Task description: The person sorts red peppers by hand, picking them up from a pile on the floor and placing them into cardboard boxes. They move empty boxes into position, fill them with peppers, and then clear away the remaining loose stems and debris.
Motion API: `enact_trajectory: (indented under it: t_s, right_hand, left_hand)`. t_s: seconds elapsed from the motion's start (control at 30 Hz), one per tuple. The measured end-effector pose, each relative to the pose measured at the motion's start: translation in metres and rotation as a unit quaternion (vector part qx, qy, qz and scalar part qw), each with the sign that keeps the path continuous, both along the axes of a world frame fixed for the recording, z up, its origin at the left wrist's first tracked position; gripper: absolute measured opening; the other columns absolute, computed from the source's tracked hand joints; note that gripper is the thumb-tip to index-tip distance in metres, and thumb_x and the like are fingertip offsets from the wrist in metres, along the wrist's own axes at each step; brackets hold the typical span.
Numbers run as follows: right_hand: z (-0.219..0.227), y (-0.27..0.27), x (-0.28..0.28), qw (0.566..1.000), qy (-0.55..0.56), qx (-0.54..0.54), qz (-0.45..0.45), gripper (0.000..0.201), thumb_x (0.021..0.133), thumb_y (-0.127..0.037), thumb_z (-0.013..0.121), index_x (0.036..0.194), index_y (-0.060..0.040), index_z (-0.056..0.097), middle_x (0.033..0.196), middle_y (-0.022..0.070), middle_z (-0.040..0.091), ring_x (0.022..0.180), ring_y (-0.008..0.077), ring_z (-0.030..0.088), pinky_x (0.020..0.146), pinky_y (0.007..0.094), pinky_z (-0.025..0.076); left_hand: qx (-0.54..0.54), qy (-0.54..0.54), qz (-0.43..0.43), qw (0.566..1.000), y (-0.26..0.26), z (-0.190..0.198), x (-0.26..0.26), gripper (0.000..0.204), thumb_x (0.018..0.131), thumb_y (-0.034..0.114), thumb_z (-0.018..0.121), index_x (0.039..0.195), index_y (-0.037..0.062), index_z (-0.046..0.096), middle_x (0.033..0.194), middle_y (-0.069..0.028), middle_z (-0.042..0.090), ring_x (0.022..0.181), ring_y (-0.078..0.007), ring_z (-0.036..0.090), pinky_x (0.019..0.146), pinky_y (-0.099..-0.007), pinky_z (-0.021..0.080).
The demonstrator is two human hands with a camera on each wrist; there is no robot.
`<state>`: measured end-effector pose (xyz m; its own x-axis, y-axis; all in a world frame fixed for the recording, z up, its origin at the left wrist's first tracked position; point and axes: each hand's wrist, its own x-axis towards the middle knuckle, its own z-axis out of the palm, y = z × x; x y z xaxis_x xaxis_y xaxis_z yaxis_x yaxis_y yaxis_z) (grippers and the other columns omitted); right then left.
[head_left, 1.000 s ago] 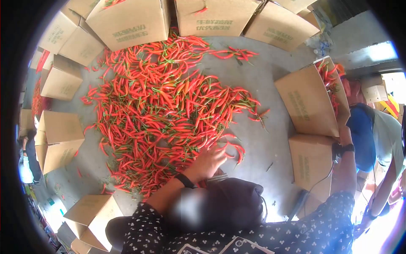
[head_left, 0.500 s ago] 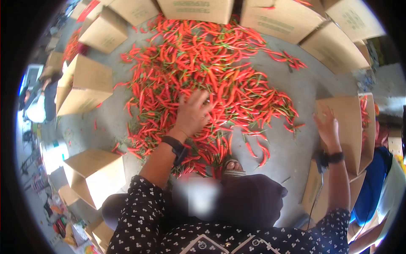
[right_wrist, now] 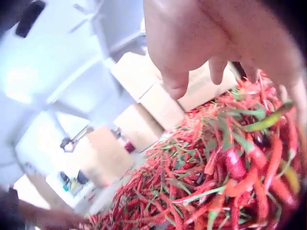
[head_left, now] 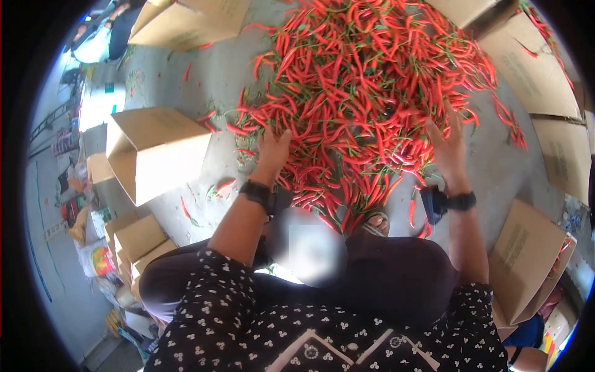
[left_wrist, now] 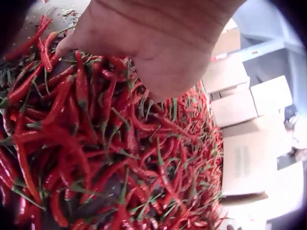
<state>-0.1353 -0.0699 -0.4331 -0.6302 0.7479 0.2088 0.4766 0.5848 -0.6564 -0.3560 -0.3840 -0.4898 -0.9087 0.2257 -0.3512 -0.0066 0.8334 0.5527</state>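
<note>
Red chillies (head_left: 365, 80) heaped on grey floor (head_left: 214, 80). Our left hand (head_left: 273, 152) at heap's left edge, right hand (head_left: 450, 150) at its right, fingers (right_wrist: 218, 72) apart on both. Hasty sweep could bruise chillies; shifting sandalled foot (head_left: 376, 222) at heap's near edge could crush some.

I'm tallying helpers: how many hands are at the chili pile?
2: the left hand at the near left of the chili pile, the right hand at its right edge. Others beyond the frame may be hidden.

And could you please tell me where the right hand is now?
In the head view, the right hand is right of centre, at the lower right edge of the chili pile, next to grey floor.
</note>
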Motion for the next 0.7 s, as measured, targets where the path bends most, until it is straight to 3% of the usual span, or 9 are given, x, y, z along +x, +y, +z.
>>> enact_trajectory:
  t_s: [0.1, 0.13, 0.17, 0.2, 0.23, 0.37, 0.5, 0.57, 0.7]
  right_hand:
    - [0.02, -0.043, 0.024, 0.983, 0.059, -0.056, 0.165, 0.048, 0.087, -0.022, 0.064, 0.128, -0.0018, 0.051, 0.112, 0.0136, 0.063, 0.109, 0.0216, 0.057, 0.096, 0.0365, 0.042]
    - [0.007, -0.069, 0.033, 0.931, 0.049, -0.197, 0.304, 0.04, 0.088, -0.022, 0.063, 0.123, -0.0045, 0.055, 0.108, 0.0117, 0.065, 0.101, 0.0216, 0.06, 0.09, 0.0362, 0.045]
    - [-0.006, -0.094, 0.041, 0.831, 0.01, -0.374, 0.413, 0.033, 0.089, -0.022, 0.062, 0.118, -0.0072, 0.06, 0.104, 0.0098, 0.066, 0.093, 0.0217, 0.063, 0.084, 0.0358, 0.048]
    - [-0.019, -0.119, 0.05, 0.724, -0.061, -0.505, 0.465, 0.027, 0.089, -0.022, 0.061, 0.113, -0.0099, 0.064, 0.1, 0.008, 0.068, 0.084, 0.0218, 0.066, 0.078, 0.0354, 0.051]
    - [-0.037, -0.146, 0.052, 0.688, -0.125, -0.467, 0.54, 0.029, 0.092, -0.028, 0.055, 0.113, -0.0093, 0.065, 0.103, 0.0093, 0.068, 0.089, 0.0212, 0.065, 0.081, 0.0341, 0.049]
    - [-0.074, -0.207, 0.028, 0.532, -0.256, -0.53, 0.609, 0.029, 0.093, -0.028, 0.053, 0.108, -0.0062, 0.066, 0.101, 0.0124, 0.067, 0.096, 0.0234, 0.063, 0.086, 0.0343, 0.047]
    - [-0.059, -0.153, -0.001, 0.652, -0.359, -0.295, 0.599, 0.025, 0.084, -0.02, 0.059, 0.104, -0.0055, 0.066, 0.093, 0.0122, 0.066, 0.093, 0.0254, 0.062, 0.083, 0.0384, 0.047]
    - [-0.049, -0.092, -0.021, 0.812, -0.105, -0.268, 0.508, 0.033, 0.077, -0.016, 0.061, 0.107, -0.0047, 0.062, 0.099, 0.0167, 0.066, 0.093, 0.0323, 0.063, 0.085, 0.04, 0.049]
    - [0.006, -0.034, -0.028, 0.914, -0.017, -0.08, 0.398, 0.031, 0.084, -0.016, 0.062, 0.113, -0.0047, 0.062, 0.103, 0.0132, 0.067, 0.094, 0.026, 0.065, 0.087, 0.0358, 0.049]
  left_hand:
    - [-0.082, 0.01, -0.064, 0.995, -0.007, 0.048, -0.004, 0.045, 0.084, 0.035, 0.062, 0.109, -0.002, 0.058, 0.098, -0.018, 0.064, 0.092, -0.035, 0.06, 0.083, -0.0429, 0.049]
    - [-0.096, 0.032, -0.377, 0.921, -0.025, 0.033, -0.001, 0.037, 0.086, 0.032, 0.061, 0.107, 0.0015, 0.06, 0.102, -0.0147, 0.064, 0.091, -0.0288, 0.062, 0.078, -0.038, 0.05]
    - [-0.097, 0.046, -0.654, 0.749, -0.045, 0.017, 0.002, 0.03, 0.088, 0.03, 0.06, 0.105, 0.005, 0.063, 0.107, -0.0114, 0.064, 0.09, -0.0226, 0.064, 0.073, -0.0331, 0.052]
    - [-0.095, -0.286, -0.488, 0.819, -0.035, 0.041, 0.029, 0.028, 0.09, 0.029, 0.057, 0.107, 0.006, 0.063, 0.107, -0.0096, 0.064, 0.09, -0.0207, 0.064, 0.073, -0.0316, 0.052]
    - [-0.079, -0.573, -0.253, 0.775, -0.022, 0.065, 0.065, 0.027, 0.092, 0.028, 0.055, 0.108, 0.0071, 0.062, 0.107, -0.0078, 0.064, 0.091, -0.0187, 0.064, 0.073, -0.0302, 0.052]
    - [-0.127, -0.481, -0.548, 0.672, -0.03, 0.011, 0.129, 0.032, 0.086, 0.023, 0.054, 0.113, 0.0094, 0.064, 0.106, -0.0099, 0.066, 0.102, -0.0236, 0.061, 0.09, -0.0376, 0.046]
    - [0.083, -0.203, -0.588, 0.779, 0.017, -0.011, 0.082, 0.03, 0.085, 0.021, 0.054, 0.111, 0.0092, 0.063, 0.094, -0.0112, 0.067, 0.086, -0.025, 0.063, 0.076, -0.0403, 0.048]
    - [0.197, -0.04, -0.524, 0.827, 0.057, 0.003, 0.039, 0.031, 0.086, 0.023, 0.054, 0.113, 0.0101, 0.062, 0.087, -0.012, 0.068, 0.073, -0.0239, 0.066, 0.066, -0.0393, 0.051]
    - [0.149, -0.165, -0.406, 0.887, 0.107, 0.078, 0.006, 0.032, 0.09, 0.028, 0.053, 0.113, 0.0074, 0.062, 0.093, -0.0098, 0.067, 0.079, -0.0189, 0.064, 0.073, -0.0353, 0.051]
